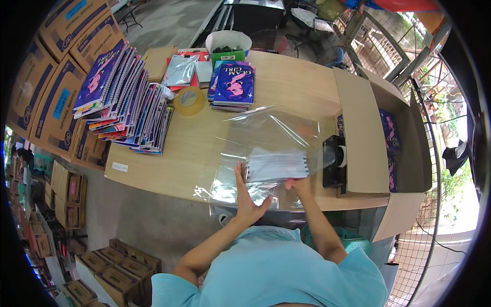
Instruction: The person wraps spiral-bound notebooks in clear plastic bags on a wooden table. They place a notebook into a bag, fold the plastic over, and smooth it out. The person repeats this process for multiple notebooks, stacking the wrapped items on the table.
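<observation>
"So, where are the hands?"

"The left hand (pixel 249 204) is open, thumb spread wide, fingers along the left side of a white spiral notebook stack (pixel 279 166). The right hand (pixel 298 186) bends at the near right corner; I can't tell how tightly it grips."

"And that stack?"

"On the desk (pixel 296 84), near its front edge, amid clear plastic (pixel 271 128)."

"Farther out?"

"An open box (pixel 360 133) to the right; a tape roll (pixel 188 102) and a big notebook pile (pixel 123 100) off to the left."
</observation>
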A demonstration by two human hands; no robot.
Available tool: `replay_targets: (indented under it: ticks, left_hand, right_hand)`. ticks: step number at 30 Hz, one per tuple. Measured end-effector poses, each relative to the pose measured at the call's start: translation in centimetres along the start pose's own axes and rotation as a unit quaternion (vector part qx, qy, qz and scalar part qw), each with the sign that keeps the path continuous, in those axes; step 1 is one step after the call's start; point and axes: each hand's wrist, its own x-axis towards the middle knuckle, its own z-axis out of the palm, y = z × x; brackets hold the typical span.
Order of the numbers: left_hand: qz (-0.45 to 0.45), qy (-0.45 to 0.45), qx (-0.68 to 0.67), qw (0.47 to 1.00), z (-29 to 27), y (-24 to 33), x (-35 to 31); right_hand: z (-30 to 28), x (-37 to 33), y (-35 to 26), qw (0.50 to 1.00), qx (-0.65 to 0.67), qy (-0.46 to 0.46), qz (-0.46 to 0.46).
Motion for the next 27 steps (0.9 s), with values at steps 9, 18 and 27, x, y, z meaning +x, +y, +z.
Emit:
replay_targets:
  ticks: [9, 18, 27]
  left_hand:
    - [-0.007, 0.104, 0.024, 0.994, -1.6, -1.8, -0.1]
    - [0.083, 0.039, 0.119, 0.989, -3.1, -0.9, 1.5]
    - [0.208, -0.330, 0.261, 0.883, -9.3, 2.7, 7.1]
  right_hand:
    - [3.9, -2.2, -11.5, 0.873, -0.217, 0.118, -0.422]
    - [5.5, -3.0, -21.6, 0.751, -0.482, -0.049, -0.449]
    - [4.0, -3.0, -28.8, 0.741, -0.530, -0.311, -0.271]
